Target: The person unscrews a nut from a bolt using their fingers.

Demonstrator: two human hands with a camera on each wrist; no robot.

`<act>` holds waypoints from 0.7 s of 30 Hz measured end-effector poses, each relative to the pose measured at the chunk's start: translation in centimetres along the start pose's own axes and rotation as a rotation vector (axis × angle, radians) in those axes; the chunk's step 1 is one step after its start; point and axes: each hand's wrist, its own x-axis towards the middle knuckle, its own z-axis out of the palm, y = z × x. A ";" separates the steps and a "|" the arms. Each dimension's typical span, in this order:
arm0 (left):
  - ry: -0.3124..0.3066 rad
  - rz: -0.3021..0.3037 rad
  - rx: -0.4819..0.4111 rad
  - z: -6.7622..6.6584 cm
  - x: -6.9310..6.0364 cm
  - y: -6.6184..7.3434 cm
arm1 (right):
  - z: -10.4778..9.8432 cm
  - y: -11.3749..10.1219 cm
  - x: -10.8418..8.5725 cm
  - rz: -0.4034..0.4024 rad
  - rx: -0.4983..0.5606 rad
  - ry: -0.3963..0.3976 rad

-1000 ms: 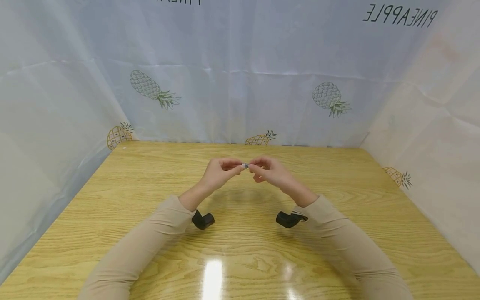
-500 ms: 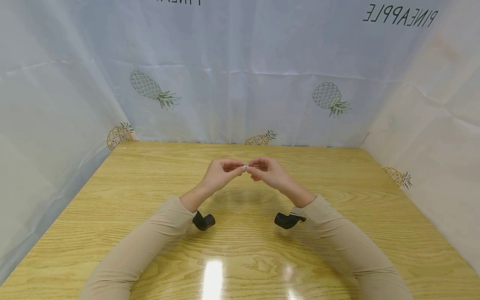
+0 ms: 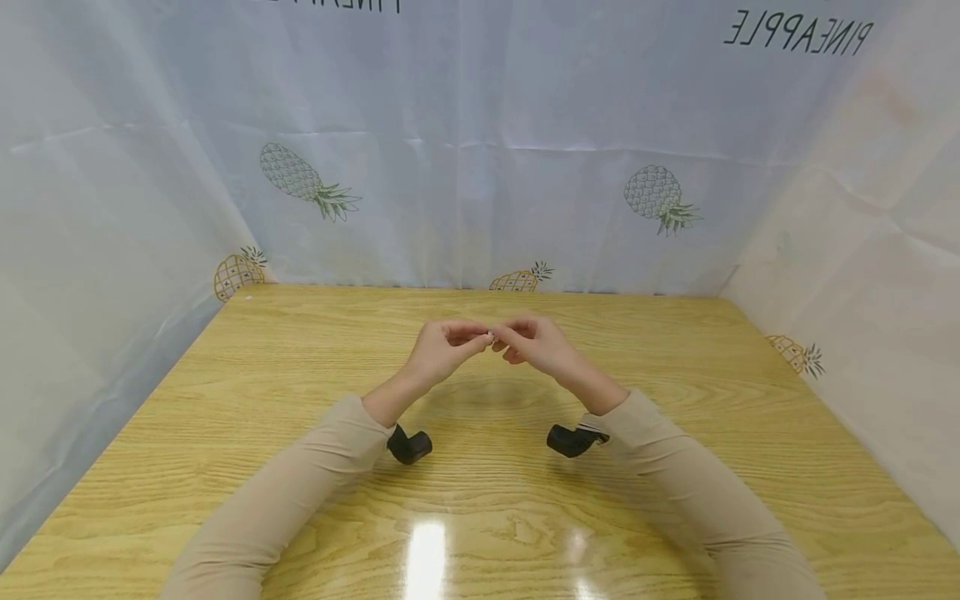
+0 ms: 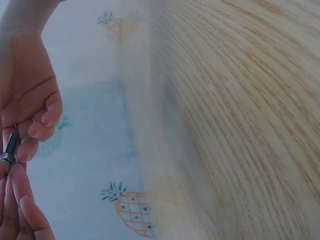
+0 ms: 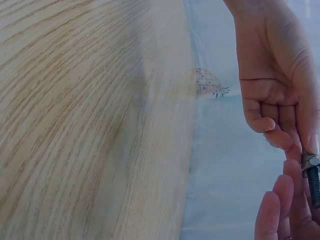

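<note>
A small metal bolt (image 5: 314,186) with a hexagonal part lies between my two hands, raised above the table. My left hand (image 3: 444,346) pinches the hexagonal end; in the right wrist view its thumb presses there. Dark threads run from that end toward my right hand (image 3: 538,343), whose fingertips close around the threaded side. The left wrist view shows the bolt (image 4: 11,144) at its left edge, lying along the fingers. Whether the hexagonal part is a head or a nut, I cannot tell. The fingers hide most of the bolt in the head view.
Below the hands spreads a wood-grain table (image 3: 480,500). Black curved wrist mounts (image 3: 410,447) stick out under both sleeves. A pale curtain (image 3: 480,208) with printed pineapples encloses the back and sides. A tiny white speck (image 3: 249,297) lies at the far left corner.
The right fingertips have closed in toward the left ones and shifted around the bolt, so less metal shows. The left hand stays nearly still.
</note>
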 end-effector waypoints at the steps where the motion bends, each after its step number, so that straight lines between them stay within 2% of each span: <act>1: 0.002 0.005 0.004 0.0 0.0 -0.1 | 0.0 0.0 0.0 0.005 -0.008 0.004; 5: 0.003 0.017 0.012 0.0 0.0 -0.2 | 0.1 -0.1 -0.1 0.009 -0.004 0.016; 13: 0.012 0.013 0.002 0.0 0.0 -0.1 | 0.1 0.0 0.0 -0.055 0.002 0.031; 21: 0.009 0.009 0.007 0.0 -0.1 -0.2 | 0.0 -0.1 -0.2 -0.010 -0.041 -0.002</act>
